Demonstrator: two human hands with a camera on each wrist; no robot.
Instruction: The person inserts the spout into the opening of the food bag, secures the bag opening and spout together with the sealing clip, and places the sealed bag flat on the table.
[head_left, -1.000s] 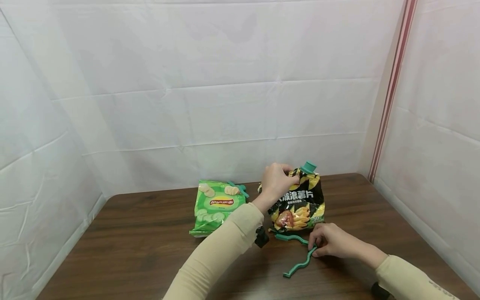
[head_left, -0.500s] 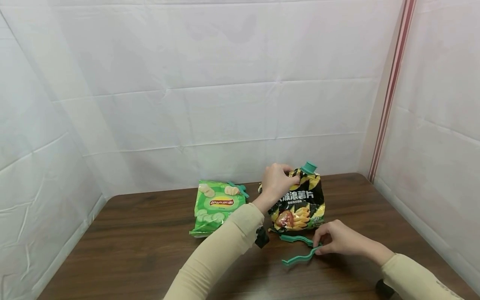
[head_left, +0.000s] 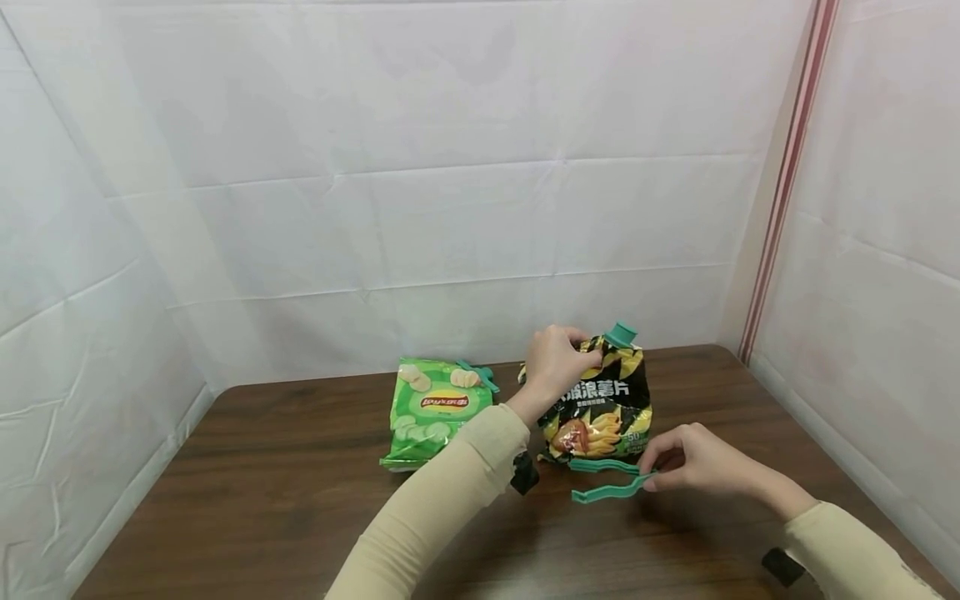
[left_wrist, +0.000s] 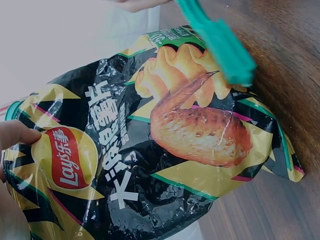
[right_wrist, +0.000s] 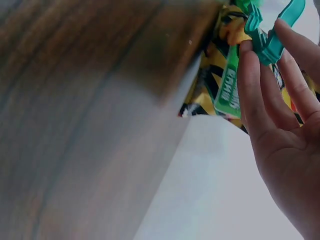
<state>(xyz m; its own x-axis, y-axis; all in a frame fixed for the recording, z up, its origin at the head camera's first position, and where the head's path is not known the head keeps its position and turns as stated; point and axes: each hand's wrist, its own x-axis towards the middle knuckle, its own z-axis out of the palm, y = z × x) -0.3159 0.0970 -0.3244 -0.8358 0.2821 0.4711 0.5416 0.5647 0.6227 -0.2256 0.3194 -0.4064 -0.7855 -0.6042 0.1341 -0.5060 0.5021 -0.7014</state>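
Note:
My left hand (head_left: 553, 367) pinches the top of a black and yellow Lay's chip bag (head_left: 596, 408), which stands upright on the table. In the left wrist view, a thumb presses near the logo on the bag (left_wrist: 130, 150). Low in front of the bag, my right hand (head_left: 697, 458) holds a teal bag clip (head_left: 609, 492) at its hinge end between thumb and fingers. The clip's two long wavy arms point left and stand apart. The right wrist view shows the clip (right_wrist: 270, 50) between the fingertips. A teal spout-like piece (head_left: 620, 335) sticks up at the bag's top right corner.
To the left, a green Lay's chip bag (head_left: 442, 404) lies on the brown wooden table (head_left: 285, 475), partly behind my left sleeve. Another teal piece (head_left: 483, 377) is at its upper right corner. White cloth walls (head_left: 450, 208) enclose the table's back and sides.
My right hand has raised the clip and moved slightly right and away from me. The clip's arms have swung closer together. My left hand keeps its hold on the black bag.

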